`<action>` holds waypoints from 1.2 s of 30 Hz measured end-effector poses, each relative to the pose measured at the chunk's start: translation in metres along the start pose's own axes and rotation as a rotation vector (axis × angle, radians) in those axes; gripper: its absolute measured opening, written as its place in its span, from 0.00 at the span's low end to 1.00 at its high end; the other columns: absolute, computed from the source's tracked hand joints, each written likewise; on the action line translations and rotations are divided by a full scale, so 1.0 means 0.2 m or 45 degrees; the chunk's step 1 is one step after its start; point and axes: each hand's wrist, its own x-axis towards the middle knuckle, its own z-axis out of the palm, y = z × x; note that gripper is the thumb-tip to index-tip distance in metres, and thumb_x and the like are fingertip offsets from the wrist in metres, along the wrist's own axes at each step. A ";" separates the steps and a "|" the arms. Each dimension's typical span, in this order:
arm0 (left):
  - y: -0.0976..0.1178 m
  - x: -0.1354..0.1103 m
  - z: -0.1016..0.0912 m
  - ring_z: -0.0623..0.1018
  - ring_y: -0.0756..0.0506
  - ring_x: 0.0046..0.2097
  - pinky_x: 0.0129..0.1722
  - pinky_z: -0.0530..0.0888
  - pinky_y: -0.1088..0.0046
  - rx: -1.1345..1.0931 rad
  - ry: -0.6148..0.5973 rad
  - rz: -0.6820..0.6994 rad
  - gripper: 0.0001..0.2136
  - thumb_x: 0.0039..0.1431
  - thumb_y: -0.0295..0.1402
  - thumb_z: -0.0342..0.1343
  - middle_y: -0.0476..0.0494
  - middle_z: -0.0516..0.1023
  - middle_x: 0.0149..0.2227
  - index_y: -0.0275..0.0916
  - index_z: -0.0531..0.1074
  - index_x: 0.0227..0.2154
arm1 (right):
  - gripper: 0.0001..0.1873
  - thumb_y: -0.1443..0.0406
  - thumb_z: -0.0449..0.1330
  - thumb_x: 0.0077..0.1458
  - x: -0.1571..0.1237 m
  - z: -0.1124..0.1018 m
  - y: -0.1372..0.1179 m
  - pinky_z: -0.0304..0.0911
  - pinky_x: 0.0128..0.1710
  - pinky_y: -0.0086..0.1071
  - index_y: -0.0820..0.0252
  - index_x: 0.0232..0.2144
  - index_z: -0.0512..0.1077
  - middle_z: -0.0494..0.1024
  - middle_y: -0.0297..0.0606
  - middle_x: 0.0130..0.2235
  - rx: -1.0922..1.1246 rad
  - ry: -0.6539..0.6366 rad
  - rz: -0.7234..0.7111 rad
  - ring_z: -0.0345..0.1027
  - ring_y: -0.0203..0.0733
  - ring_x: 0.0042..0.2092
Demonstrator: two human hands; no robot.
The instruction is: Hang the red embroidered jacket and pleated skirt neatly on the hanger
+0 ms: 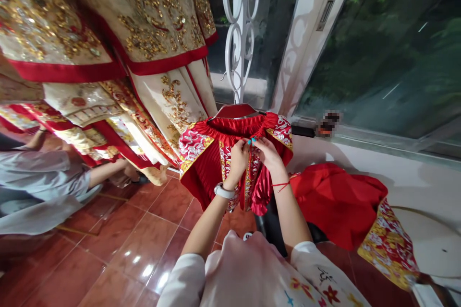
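A red costume jacket (201, 165) with gold and silver brocade panels and a gathered neckline hangs in front of me. Its hanger (236, 109) has a red top and a thin metal hook. My left hand (239, 159), with a white band at the wrist, pinches the front opening just under the collar. Close beside it, my right hand (267, 153) has its fingers closed on the other front edge, with a red string around that wrist. The fingertips of both hands nearly meet; any small fastener between them is too small to make out.
Cream and gold sequined costumes (162, 19) hang in a row at the left. Past them sits a person in a light grey top (39, 172). A white scrolled metal post (236, 29) stands behind the hanger. Red cloth with brocade trim (334, 201) lies at the right, below the window (389, 57).
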 end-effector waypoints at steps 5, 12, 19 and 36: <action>0.00 0.01 0.00 0.75 0.49 0.32 0.36 0.69 0.75 0.006 0.021 0.016 0.06 0.60 0.24 0.53 0.45 0.80 0.31 0.36 0.74 0.30 | 0.18 0.56 0.71 0.47 -0.05 0.05 0.09 0.71 0.47 0.35 0.56 0.36 0.71 0.83 0.36 0.37 -0.071 0.129 -0.292 0.78 0.43 0.43; 0.01 -0.01 0.01 0.77 0.48 0.33 0.37 0.70 0.75 0.025 0.028 0.067 0.09 0.62 0.23 0.51 0.42 0.81 0.34 0.36 0.76 0.32 | 0.18 0.53 0.62 0.59 -0.13 0.15 0.20 0.68 0.55 0.43 0.55 0.45 0.64 0.78 0.46 0.49 -0.330 0.525 -0.704 0.76 0.46 0.51; -0.02 -0.02 -0.02 0.78 0.48 0.36 0.39 0.71 0.74 0.007 -0.005 0.064 0.09 0.62 0.22 0.51 0.43 0.82 0.35 0.36 0.77 0.34 | 0.14 0.52 0.56 0.63 -0.15 0.18 0.26 0.69 0.53 0.43 0.55 0.41 0.65 0.78 0.46 0.46 -0.483 0.603 -0.766 0.76 0.48 0.51; -0.05 0.02 -0.07 0.73 0.49 0.32 0.36 0.69 0.74 -0.082 -0.044 0.048 0.07 0.62 0.27 0.55 0.45 0.79 0.31 0.35 0.78 0.33 | 0.18 0.62 0.68 0.42 -0.29 -0.01 0.04 0.61 0.30 0.29 0.49 0.39 0.75 0.71 0.27 0.28 0.174 0.070 -0.267 0.61 0.33 0.29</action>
